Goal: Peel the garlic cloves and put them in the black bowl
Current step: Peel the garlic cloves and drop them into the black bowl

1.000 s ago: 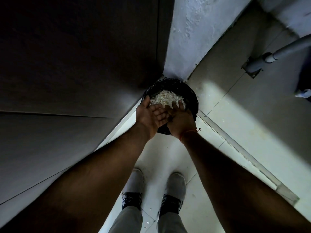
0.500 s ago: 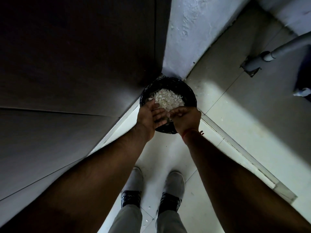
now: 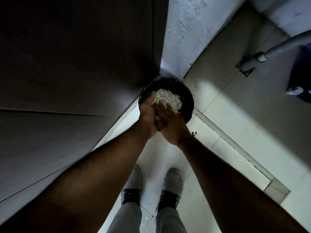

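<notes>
- Head view: I stand over a black basket [image 3: 186,91] on the floor, tucked into the corner where the dark door [image 3: 75,56] meets the pale wall [image 3: 190,36].
- A heap of pale papery skins [image 3: 168,99] lies in the basket; I cannot pick out any whole clove among them.
- My left hand [image 3: 148,115] and right hand [image 3: 170,118] are pressed together, palm against palm, just above the near rim of the basket, fingers fairly straight and gripping nothing I can make out.
- A few scraps cling near the right fingertips [image 3: 165,105], over the heap.
- A red thread [image 3: 186,137] sits on my right wrist, on the near side of the basket.
- My shoes [image 3: 173,180] are well back from the basket, with small white flecks on the tiles beside them.
- A grey pipe [image 3: 272,51] runs along the floor well to the right of the basket.
- Step, as I judge it: brushing off peel waste, not peeling; no garlic or bowl of cloves shows here.
- Next, I think: rub the palms clean over the basket so nothing falls on the tiles, then go back to the cloves.
</notes>
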